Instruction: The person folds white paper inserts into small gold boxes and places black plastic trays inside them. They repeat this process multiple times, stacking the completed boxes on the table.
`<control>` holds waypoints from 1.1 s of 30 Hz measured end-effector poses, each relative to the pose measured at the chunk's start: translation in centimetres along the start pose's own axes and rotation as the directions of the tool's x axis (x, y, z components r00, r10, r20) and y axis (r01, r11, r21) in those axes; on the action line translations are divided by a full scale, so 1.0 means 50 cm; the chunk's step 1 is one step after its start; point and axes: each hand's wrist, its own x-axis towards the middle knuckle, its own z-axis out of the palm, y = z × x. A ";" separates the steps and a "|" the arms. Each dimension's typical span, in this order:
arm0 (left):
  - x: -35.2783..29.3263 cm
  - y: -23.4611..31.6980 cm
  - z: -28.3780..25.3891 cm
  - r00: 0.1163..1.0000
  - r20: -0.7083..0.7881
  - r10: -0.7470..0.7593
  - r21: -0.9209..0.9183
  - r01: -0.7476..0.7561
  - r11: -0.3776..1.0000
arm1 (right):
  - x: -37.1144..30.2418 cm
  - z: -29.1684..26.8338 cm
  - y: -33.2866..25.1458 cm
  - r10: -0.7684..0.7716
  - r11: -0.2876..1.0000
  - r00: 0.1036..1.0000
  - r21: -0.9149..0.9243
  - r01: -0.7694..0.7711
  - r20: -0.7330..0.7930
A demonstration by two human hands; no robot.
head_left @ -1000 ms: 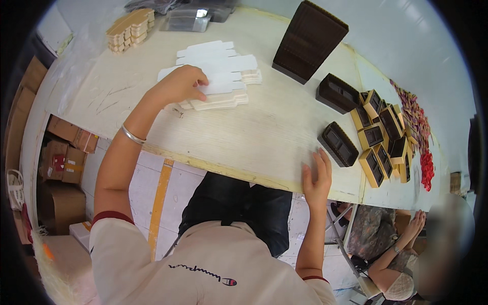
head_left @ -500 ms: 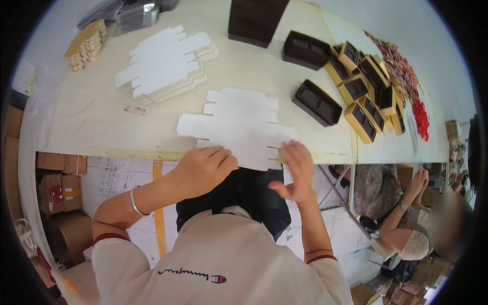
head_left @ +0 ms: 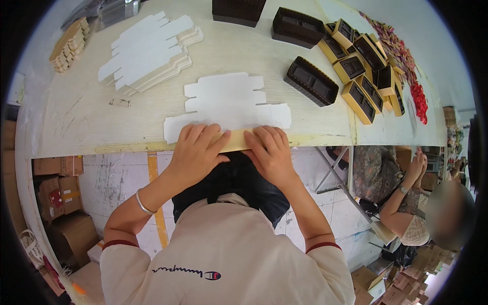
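A flat cardboard box blank (head_left: pixel 223 99), white side up with notched flaps, lies at the near edge of the table. Its near strip is bent upward and shows a gold underside facing me. My left hand (head_left: pixel 195 155) grips the left part of that strip, fingers over the top and thumb below. On the strip's right part, my right hand (head_left: pixel 272 157) is closed the same way. Left of this blank stands a stack of white box blanks (head_left: pixel 145 51). To its right are a dark brown plastic tray (head_left: pixel 311 81) and a stack of similar trays (head_left: pixel 298 28).
Gold boxes with dark inserts (head_left: pixel 360 101) are heaped at the right, beside red ribbon pieces (head_left: pixel 419 101). A tall dark stack (head_left: pixel 239 11) stands at the back, gold card pieces (head_left: pixel 70 44) far left. Another person's hands (head_left: pixel 418 165) show at right. Cartons (head_left: pixel 51 190) sit below left.
My right hand has come down onto the blank's near edge, and my left hand has shifted its grip. The near strip is now folded up, showing gold. The view has tilted slightly.
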 end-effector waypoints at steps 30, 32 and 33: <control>0.061 -0.059 -0.056 0.800 0.324 -0.504 -0.411 0.600 0.687 | 0.043 0.017 -0.113 -0.171 0.874 0.953 0.485 0.030 0.251; 0.074 -0.087 -0.073 0.785 0.387 -0.484 -0.361 0.612 0.704 | 0.040 -0.037 -0.062 -0.113 0.953 0.984 0.297 0.067 0.141; 0.062 -0.114 -0.055 0.883 0.275 -0.379 -0.365 0.461 0.809 | 0.038 -0.063 -0.037 -0.097 0.983 0.979 0.172 0.066 0.180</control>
